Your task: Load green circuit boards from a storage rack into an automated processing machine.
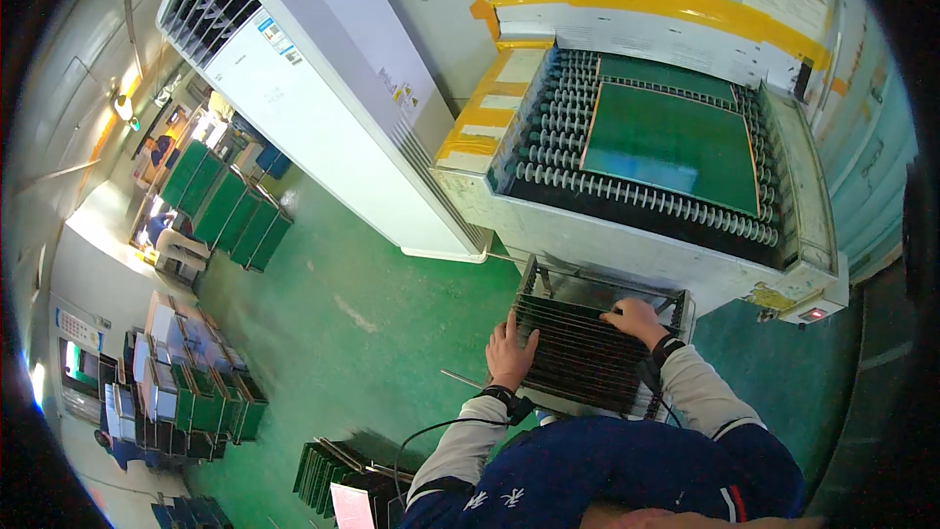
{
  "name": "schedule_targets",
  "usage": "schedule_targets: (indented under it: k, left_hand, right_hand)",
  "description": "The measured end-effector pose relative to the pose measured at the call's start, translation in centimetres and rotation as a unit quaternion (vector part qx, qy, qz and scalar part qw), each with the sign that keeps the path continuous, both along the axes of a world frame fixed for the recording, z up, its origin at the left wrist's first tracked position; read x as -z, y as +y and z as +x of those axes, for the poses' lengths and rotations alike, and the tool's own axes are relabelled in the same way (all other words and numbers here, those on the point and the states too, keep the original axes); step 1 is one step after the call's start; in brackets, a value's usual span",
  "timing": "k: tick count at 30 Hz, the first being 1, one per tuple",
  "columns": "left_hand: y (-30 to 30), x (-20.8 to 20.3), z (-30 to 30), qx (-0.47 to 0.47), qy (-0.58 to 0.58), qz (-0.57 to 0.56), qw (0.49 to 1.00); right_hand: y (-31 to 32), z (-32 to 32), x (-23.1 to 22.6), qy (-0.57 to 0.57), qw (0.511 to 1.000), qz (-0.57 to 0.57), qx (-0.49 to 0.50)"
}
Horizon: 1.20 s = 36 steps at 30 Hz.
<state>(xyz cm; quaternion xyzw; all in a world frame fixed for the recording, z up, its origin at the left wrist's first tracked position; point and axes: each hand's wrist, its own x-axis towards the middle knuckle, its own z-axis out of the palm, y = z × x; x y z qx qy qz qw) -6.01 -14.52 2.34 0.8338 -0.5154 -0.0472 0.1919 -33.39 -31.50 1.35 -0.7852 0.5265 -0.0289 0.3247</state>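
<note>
A metal rack [676, 306] stands in front of me, filled with thin dark green panels [578, 358] packed upright in rows. My left hand [511, 358] lies along the rack's left side, fingers stretched out and apart, touching the panels' ends. At the far right part of the rack, my right hand [638, 319] has its fingers bent in a pinch over the top edge of the farthest green panel. Its fingertips are partly hidden. Each wrist wears a dark band with a cable.
Beyond the rack is a roller conveyor machine [627, 225] carrying a large flat green panel [671, 147]. A tall white air conditioner [333, 137] stands to its left. More racks of panels [211, 397] are at the left, and others [333, 475] sit on the floor near me.
</note>
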Motion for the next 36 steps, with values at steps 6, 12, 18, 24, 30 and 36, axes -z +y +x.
schedule_targets:
  k: [6, 12, 18, 24, 30, 36]
  left_hand:
    - [0.0, 0.2, 0.0, 0.002, -0.001, -0.004, 1.000]
    - [0.0, 0.2, 0.0, 0.005, -0.003, -0.001, 1.000]
    - [0.0, 0.3, 0.1, 0.005, 0.004, 0.002, 1.000]
    - [0.0, 0.3, 0.1, 0.006, 0.009, 0.000, 1.000]
    - [0.0, 0.2, 0.0, 0.001, 0.008, 0.002, 1.000]
    - [0.0, 0.0, 0.0, 0.004, -0.003, 0.001, 1.000]
  right_hand:
    - [-0.1, 0.2, -0.1, 0.019, 1.000, 0.004, 0.002]
    - [-0.3, 0.0, 0.6, 0.011, 1.000, -0.002, -0.004]
    - [-0.3, 0.0, 0.6, 0.012, 1.000, 0.005, -0.002]
    - [-0.3, -0.1, 0.9, 0.018, 1.000, 0.004, -0.002]
    - [-0.3, 0.0, 0.8, 0.019, 1.000, -0.001, -0.001]
    - [-0.1, 0.1, 0.2, 0.026, 1.000, -0.004, -0.002]
